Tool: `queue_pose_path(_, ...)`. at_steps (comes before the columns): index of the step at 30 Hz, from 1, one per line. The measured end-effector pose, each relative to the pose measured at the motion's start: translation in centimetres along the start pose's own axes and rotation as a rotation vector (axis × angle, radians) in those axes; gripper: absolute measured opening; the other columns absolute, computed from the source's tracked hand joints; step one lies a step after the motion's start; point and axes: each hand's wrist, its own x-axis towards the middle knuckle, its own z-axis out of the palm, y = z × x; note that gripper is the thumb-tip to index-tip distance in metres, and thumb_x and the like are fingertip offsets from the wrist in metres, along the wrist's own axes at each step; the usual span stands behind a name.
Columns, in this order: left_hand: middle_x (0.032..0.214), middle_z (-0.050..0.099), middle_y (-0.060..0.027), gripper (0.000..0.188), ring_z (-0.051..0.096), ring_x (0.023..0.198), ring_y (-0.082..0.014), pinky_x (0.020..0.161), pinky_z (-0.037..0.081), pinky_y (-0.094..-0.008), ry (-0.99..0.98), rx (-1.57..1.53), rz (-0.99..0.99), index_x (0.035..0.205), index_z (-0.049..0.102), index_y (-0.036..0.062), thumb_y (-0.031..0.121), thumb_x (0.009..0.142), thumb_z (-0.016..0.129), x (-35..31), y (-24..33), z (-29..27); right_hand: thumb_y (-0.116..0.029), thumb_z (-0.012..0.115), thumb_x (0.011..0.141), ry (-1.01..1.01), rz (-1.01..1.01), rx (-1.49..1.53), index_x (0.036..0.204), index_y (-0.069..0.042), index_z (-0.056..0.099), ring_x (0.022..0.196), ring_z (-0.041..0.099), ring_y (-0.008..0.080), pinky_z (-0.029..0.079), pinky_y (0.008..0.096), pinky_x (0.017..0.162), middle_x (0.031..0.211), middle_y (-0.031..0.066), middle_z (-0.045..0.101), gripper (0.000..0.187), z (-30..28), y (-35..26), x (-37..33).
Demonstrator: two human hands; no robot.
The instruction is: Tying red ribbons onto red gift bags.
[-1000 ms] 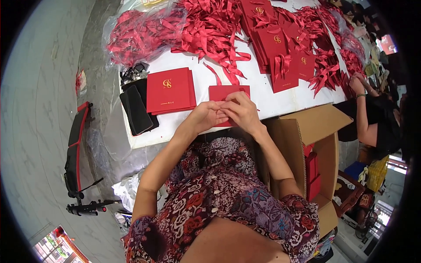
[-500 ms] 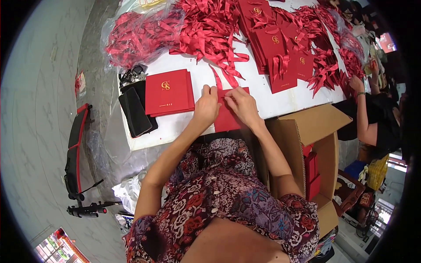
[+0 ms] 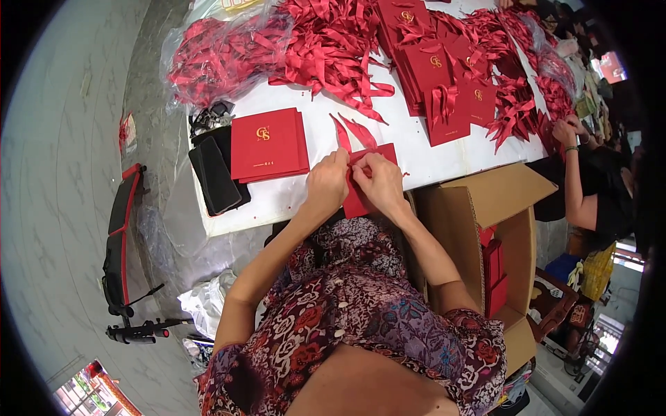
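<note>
- Red gift bag [image 3: 356,202] lies flat at the middle of the near edge of the white-covered table [image 3: 317,114], between both hands; its lower end reaches that edge and seems to overhang.
- Left hand [image 3: 328,182]: fingers bent, tips by the bag's upper left edge; we can't tell if they're closed on anything.
- Right hand [image 3: 379,183]: thumb and fingertips drawn close over the bag's face; what's between them is hidden, so we can't tell if it's clamped.
- Ribbon tails [image 3: 364,133] stick out past the bag's far end toward the table's far edge, short of the big ribbon pile [image 3: 322,48].
- Risk, our call: a pull toward the body could slide the bag off the near edge, as little of the table backs its lower end.
- Tugging one tail harder could leave them uneven or crease the paper; a loose pinch could let the ribbon slip.
- Stack of red gift bags [image 3: 267,145] sits just beside the left hand, near the table's left corner; a sideways wrist bump could skew it into the black phone-like case [image 3: 215,173].
- Cardboard box [image 3: 449,215] stands by the near edge, right side; a dropped bag might land there, we'd guess.
</note>
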Motion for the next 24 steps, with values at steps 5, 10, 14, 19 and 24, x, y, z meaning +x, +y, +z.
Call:
queue_pose_path(5, 0.085, 0.065, -0.0186, 0.015, 0.065, 0.082, -0.0388, 0.067, 0.051, -0.048, 0.002, -0.005, -0.023, 0.096, 0.053, 0.0005, -0.002, 0.083, 0.061, -0.1, 0.1, -0.6, -0.015, 0.071, 0.083, 0.009, 0.052, 0.019, 0.082, -0.003, 0.064, 0.072, 0.066, 0.034, 0.051, 0.0448, 0.063, 0.081, 0.0147, 0.067, 0.014, 0.1, -0.6, -0.1)
queue_pose_path(10, 0.087, 0.068, -0.0197, 0.016, 0.067, 0.081, -0.038, 0.069, 0.053, -0.0439, -0.015, -0.186, -0.096, 0.099, 0.057, 0.0013, -0.001, 0.083, 0.062, -0.2, -1.0, -1.0, -0.011, 0.071, 0.083, 0.071, -0.102, -0.129, 0.084, -0.003, 0.063, 0.065, 0.065, 0.0305, 0.05, 0.0422, 0.06, 0.078, 0.0128, 0.064, 0.011, 0.5, -1.1, -0.6)
queue_pose_path(14, 0.086, 0.069, -0.0194, 0.017, 0.068, 0.081, -0.0371, 0.069, 0.053, -0.0417, -0.062, -0.23, -0.148, 0.1, 0.06, 0.0027, 0.0, 0.083, 0.062, -0.2, -1.1, -1.3, -0.013, 0.069, 0.085, 0.081, -0.129, -0.083, 0.084, -0.003, 0.059, 0.065, 0.061, 0.0353, 0.049, 0.0442, 0.059, 0.08, 0.0141, 0.059, 0.014, 0.6, -0.8, -1.1)
queue_pose_path(19, 0.084, 0.069, -0.0187, 0.015, 0.068, 0.078, -0.0368, 0.066, 0.053, -0.0407, -0.162, -0.264, -0.202, 0.1, 0.06, 0.0032, 0.002, 0.085, 0.062, -0.8, -1.7, -1.1, -0.01, 0.07, 0.084, 0.077, -0.211, -0.093, 0.084, -0.003, 0.06, 0.067, 0.063, 0.0333, 0.05, 0.0428, 0.06, 0.079, 0.0134, 0.061, 0.012, 1.1, -0.5, -1.6)
queue_pose_path(24, 0.085, 0.069, -0.0174, 0.013, 0.067, 0.076, -0.0362, 0.066, 0.052, -0.041, -0.021, -0.192, -0.057, 0.099, 0.062, 0.0029, 0.007, 0.087, 0.064, -1.3, -1.4, -0.2, -0.008, 0.072, 0.083, -0.005, -0.132, -0.038, 0.086, -0.003, 0.062, 0.069, 0.065, 0.0318, 0.051, 0.0403, 0.061, 0.078, 0.0128, 0.065, 0.012, 0.5, 0.1, -0.7)
